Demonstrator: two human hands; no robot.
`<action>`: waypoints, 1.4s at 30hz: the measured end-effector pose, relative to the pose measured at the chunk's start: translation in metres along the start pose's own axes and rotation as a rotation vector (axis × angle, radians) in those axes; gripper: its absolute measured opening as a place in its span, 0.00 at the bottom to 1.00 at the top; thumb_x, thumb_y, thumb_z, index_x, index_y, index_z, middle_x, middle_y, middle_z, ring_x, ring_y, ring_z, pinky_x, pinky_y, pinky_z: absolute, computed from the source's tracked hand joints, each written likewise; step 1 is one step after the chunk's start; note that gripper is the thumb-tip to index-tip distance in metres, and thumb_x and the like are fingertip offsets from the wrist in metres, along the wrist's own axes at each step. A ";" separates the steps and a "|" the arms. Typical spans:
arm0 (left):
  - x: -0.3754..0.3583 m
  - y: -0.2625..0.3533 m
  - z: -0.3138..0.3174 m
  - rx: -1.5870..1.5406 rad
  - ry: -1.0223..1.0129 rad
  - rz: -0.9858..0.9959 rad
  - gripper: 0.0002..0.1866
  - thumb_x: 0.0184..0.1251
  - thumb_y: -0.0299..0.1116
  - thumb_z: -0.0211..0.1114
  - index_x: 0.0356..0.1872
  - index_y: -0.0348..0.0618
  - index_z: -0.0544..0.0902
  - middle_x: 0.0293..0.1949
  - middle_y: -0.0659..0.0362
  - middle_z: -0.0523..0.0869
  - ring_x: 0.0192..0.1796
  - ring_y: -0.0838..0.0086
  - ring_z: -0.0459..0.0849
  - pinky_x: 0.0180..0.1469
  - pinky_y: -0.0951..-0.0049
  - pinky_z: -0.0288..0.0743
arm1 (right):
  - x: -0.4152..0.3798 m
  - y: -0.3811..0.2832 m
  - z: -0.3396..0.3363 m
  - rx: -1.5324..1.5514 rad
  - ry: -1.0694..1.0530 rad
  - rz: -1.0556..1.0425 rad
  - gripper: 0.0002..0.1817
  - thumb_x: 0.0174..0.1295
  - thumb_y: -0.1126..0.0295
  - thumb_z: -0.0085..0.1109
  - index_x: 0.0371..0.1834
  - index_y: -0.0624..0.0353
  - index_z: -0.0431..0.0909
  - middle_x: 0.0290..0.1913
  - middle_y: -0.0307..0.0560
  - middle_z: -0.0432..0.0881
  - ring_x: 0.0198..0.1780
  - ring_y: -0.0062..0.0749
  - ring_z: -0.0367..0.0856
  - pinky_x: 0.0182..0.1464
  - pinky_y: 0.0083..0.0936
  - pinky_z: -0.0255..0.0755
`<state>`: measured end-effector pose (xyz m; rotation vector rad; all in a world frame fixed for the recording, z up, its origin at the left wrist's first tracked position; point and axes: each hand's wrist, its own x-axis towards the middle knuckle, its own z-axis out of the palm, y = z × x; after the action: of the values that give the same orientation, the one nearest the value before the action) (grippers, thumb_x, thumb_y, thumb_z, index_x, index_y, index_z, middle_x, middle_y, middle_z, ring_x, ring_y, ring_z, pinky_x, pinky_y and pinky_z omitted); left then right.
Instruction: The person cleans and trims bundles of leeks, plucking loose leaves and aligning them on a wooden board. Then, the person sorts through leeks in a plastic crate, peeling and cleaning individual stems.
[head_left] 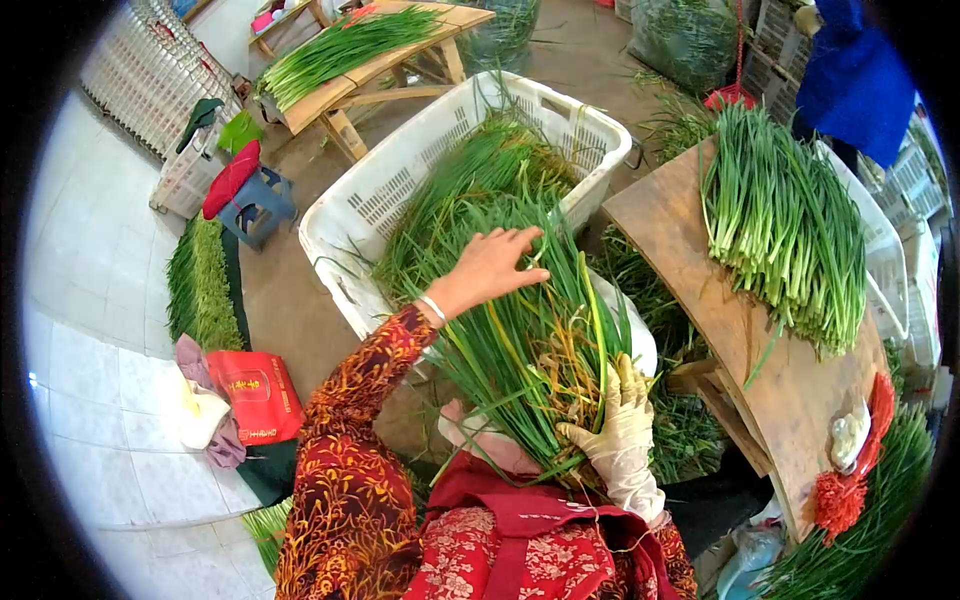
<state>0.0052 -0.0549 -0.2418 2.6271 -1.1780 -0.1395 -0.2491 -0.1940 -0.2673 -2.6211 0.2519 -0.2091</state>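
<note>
A loose bunch of garlic chives (500,370), green with yellowed, dry leaves near its base, slants from my lap toward the crate. My left hand (490,268), bare with a bracelet at the wrist, is over the upper leaves; its thumb and index finger are apart. At the root end, my right hand (615,440) in a pale glove grips the bunch from the side, thumb across the stems. Ahead stands a white slotted plastic crate (375,185) holding more tangled chives (475,185).
To the right, a wooden bench (720,300) bears neatly laid chives (785,230) and red ties (840,490). Another table (360,75) with chives stands behind. At left are a blue stool (258,205) and a red bag (255,395). Loose greens litter the floor.
</note>
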 end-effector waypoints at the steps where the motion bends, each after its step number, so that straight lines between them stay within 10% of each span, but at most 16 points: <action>1: 0.003 -0.002 0.004 0.016 -0.030 0.029 0.26 0.60 0.48 0.57 0.55 0.44 0.69 0.42 0.56 0.80 0.48 0.66 0.76 0.50 0.64 0.66 | 0.000 -0.001 0.000 -0.010 -0.008 0.001 0.54 0.34 0.46 0.68 0.65 0.58 0.53 0.67 0.55 0.52 0.66 0.53 0.51 0.65 0.46 0.47; 7: 0.023 -0.009 -0.008 -0.025 0.068 0.120 0.13 0.63 0.41 0.53 0.42 0.50 0.81 0.29 0.60 0.85 0.27 0.65 0.81 0.36 0.67 0.75 | -0.001 -0.001 -0.001 -0.012 0.004 -0.007 0.53 0.35 0.47 0.68 0.64 0.59 0.54 0.67 0.55 0.52 0.66 0.53 0.51 0.64 0.47 0.48; 10: 0.033 -0.013 -0.043 -0.247 -0.052 -0.062 0.14 0.63 0.40 0.51 0.44 0.50 0.81 0.29 0.62 0.85 0.29 0.68 0.82 0.39 0.68 0.75 | -0.001 0.000 0.000 0.004 0.000 -0.007 0.53 0.35 0.47 0.69 0.64 0.59 0.53 0.67 0.55 0.52 0.66 0.53 0.52 0.64 0.48 0.48; 17: 0.055 -0.135 -0.105 -0.165 0.488 -0.391 0.14 0.63 0.40 0.51 0.45 0.53 0.80 0.35 0.59 0.85 0.32 0.73 0.83 0.35 0.73 0.75 | -0.002 0.005 0.001 0.025 0.030 -0.021 0.52 0.36 0.48 0.68 0.64 0.59 0.53 0.67 0.56 0.53 0.66 0.54 0.52 0.64 0.47 0.48; 21: 0.010 -0.152 -0.076 0.727 0.729 -0.370 0.21 0.59 0.48 0.56 0.45 0.44 0.79 0.36 0.50 0.84 0.40 0.59 0.82 0.45 0.65 0.73 | -0.002 0.005 0.003 0.036 0.026 -0.002 0.51 0.37 0.49 0.68 0.64 0.59 0.53 0.67 0.56 0.52 0.66 0.54 0.52 0.64 0.47 0.48; 23: -0.023 -0.128 -0.084 0.029 0.167 -0.296 0.27 0.55 0.60 0.55 0.35 0.43 0.81 0.31 0.50 0.83 0.38 0.62 0.82 0.43 0.59 0.72 | -0.002 0.004 0.001 0.063 0.037 -0.009 0.51 0.38 0.49 0.68 0.64 0.59 0.53 0.67 0.55 0.52 0.66 0.55 0.52 0.64 0.47 0.48; 26: -0.072 -0.056 -0.079 -0.363 -0.781 -0.364 0.39 0.52 0.72 0.47 0.38 0.40 0.81 0.30 0.55 0.83 0.36 0.72 0.83 0.35 0.75 0.78 | -0.002 0.006 0.001 0.064 0.018 -0.033 0.50 0.40 0.49 0.67 0.65 0.59 0.52 0.67 0.56 0.52 0.66 0.55 0.52 0.64 0.45 0.48; 29: -0.132 -0.026 -0.033 -0.617 -1.132 -0.486 0.38 0.59 0.66 0.45 0.50 0.39 0.76 0.47 0.53 0.80 0.46 0.70 0.79 0.47 0.73 0.74 | -0.001 0.008 -0.004 0.061 -0.005 -0.070 0.50 0.42 0.47 0.64 0.65 0.60 0.52 0.67 0.58 0.52 0.66 0.55 0.52 0.64 0.44 0.48; 33: -0.148 -0.018 0.031 -0.750 -1.059 -0.305 0.38 0.60 0.66 0.44 0.58 0.41 0.69 0.56 0.53 0.73 0.57 0.69 0.71 0.57 0.69 0.66 | 0.004 0.013 -0.021 0.057 -0.160 -0.161 0.50 0.45 0.41 0.59 0.65 0.62 0.53 0.67 0.61 0.51 0.66 0.57 0.51 0.64 0.44 0.50; 35: -0.144 0.002 0.053 -1.629 -0.579 -0.633 0.38 0.60 0.65 0.44 0.61 0.44 0.64 0.59 0.57 0.70 0.62 0.70 0.66 0.63 0.66 0.59 | 0.017 0.013 -0.038 0.093 -0.284 -0.155 0.48 0.45 0.38 0.58 0.63 0.63 0.57 0.65 0.62 0.56 0.66 0.53 0.54 0.63 0.43 0.52; 42: -0.143 -0.020 0.111 -2.162 -0.275 -0.598 0.35 0.62 0.61 0.46 0.64 0.50 0.61 0.60 0.62 0.70 0.62 0.72 0.66 0.62 0.69 0.60 | 0.073 0.024 -0.056 0.291 -0.293 -0.022 0.44 0.52 0.40 0.53 0.63 0.65 0.57 0.60 0.62 0.65 0.62 0.50 0.63 0.62 0.32 0.58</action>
<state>-0.0967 0.0429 -0.3567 0.7900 0.1525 -1.0828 -0.1923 -0.2560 -0.2230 -2.3278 0.0829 0.1230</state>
